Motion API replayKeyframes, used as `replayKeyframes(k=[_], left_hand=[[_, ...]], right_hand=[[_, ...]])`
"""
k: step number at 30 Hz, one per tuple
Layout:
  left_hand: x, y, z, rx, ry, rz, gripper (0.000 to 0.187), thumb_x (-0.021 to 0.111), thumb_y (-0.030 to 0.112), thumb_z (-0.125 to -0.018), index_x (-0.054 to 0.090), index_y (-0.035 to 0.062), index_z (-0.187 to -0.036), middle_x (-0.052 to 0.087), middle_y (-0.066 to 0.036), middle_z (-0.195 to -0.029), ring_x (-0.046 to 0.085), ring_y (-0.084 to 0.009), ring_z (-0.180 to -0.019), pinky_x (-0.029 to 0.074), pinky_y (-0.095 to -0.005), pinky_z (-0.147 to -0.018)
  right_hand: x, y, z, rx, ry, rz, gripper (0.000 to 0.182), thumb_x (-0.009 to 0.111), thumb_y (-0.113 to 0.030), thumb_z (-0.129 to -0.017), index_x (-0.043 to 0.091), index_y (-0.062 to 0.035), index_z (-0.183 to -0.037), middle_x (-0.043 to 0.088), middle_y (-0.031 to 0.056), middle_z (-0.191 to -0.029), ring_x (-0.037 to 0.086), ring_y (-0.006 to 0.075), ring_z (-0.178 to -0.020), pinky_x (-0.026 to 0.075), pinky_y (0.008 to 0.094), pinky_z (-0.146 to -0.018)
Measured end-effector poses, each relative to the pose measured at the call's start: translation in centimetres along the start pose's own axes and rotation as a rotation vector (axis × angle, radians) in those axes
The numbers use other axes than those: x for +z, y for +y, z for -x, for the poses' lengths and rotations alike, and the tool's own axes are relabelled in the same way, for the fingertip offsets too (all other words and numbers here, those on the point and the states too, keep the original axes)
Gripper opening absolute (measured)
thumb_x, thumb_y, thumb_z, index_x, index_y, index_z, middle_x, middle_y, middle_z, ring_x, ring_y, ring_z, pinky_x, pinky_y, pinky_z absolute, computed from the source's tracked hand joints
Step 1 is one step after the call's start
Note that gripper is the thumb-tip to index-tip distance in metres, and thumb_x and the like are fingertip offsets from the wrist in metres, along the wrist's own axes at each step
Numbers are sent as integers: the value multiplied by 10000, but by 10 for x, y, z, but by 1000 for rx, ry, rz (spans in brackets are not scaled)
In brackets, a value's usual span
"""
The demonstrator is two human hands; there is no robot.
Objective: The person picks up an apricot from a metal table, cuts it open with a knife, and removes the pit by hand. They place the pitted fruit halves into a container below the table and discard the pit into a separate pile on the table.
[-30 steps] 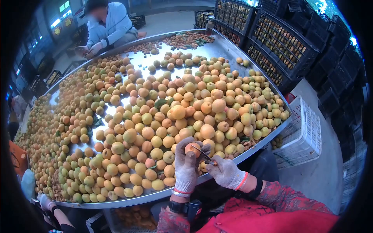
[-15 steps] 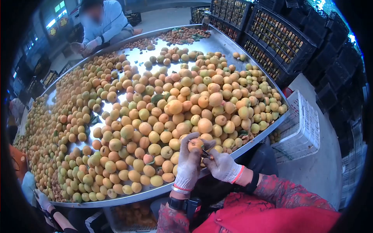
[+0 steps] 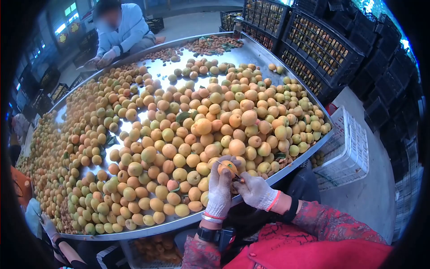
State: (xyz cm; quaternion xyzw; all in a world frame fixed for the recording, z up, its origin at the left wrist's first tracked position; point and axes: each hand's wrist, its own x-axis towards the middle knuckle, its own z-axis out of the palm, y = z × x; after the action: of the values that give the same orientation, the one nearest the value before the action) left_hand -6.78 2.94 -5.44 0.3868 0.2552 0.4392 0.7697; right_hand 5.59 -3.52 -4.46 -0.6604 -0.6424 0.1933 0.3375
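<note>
In a white work glove, my left hand (image 3: 219, 190) grips an orange apricot (image 3: 226, 167) over the table's near edge, fingers bent around it. My gloved right hand (image 3: 258, 193) is closed on a small dark tool with a thin tip (image 3: 238, 178); its exact kind is hard to make out. The tip meets the apricot's lower right side. Beyond both hands, a wide heap of yellow-orange and greenish apricots (image 3: 188, 148) covers much of the metal table (image 3: 263, 53).
Across the table sits a person in a light jacket (image 3: 132, 27). Another person's gloved hand (image 3: 49, 226) is at lower left. A white plastic crate (image 3: 356, 145) stands right, with stacked black crates (image 3: 320, 42) behind. Below the near edge is a bin of apricot pieces (image 3: 154, 251).
The apricot has turned in my left hand, with more of its face showing. My right hand keeps the tool against it. Across the table, the other person's hands have shifted slightly.
</note>
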Motion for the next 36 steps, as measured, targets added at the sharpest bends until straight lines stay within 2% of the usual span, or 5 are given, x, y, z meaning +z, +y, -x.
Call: replayKeyframes(k=[9,16,22,31,36], left_hand=[[4,0,4,-272,12,654,718,460,640,-931,467,15,-1285,599,-164,-1163,581,-274,-1098,475,-412,-976],[1,2,0,182,80,-133,599,469,489,-994,397,22,-1362,618,-161,-1156,604,-239,-1084,494,-333,-936],[8,-7,7,-187,78,621,576,431,504,-1005,441,23,-1323,613,-157,-1174,595,-252,-1105,490,-365,-953],[-1,1,2,94,34,-86,486,475,398,-1014,447,22,-1320,608,-156,-1213,598,-228,-1089,484,-354,-954],[3,-4,6,-106,89,322,504,465,447,-1008,495,19,-1272,618,-154,-1170,605,-232,-1067,495,-350,-937]], right_hand=[[-1,-6,-3,-71,9,52,339,644,-319,-907,559,-32,-1067,631,148,-658,641,368,-602,495,450,-510],[-7,-9,-2,24,-40,-18,312,634,-319,-916,560,-24,-985,620,164,-637,640,377,-607,492,455,-514],[11,-3,0,-60,61,-5,271,631,-270,-914,550,-16,-961,621,183,-655,647,386,-635,501,449,-543],[-10,-14,-9,27,-46,-13,325,619,-322,-920,542,-13,-987,631,183,-670,642,399,-645,503,464,-556],[-3,-23,-5,-19,18,11,300,628,-296,-914,545,-13,-967,624,177,-663,645,388,-650,504,441,-558]])
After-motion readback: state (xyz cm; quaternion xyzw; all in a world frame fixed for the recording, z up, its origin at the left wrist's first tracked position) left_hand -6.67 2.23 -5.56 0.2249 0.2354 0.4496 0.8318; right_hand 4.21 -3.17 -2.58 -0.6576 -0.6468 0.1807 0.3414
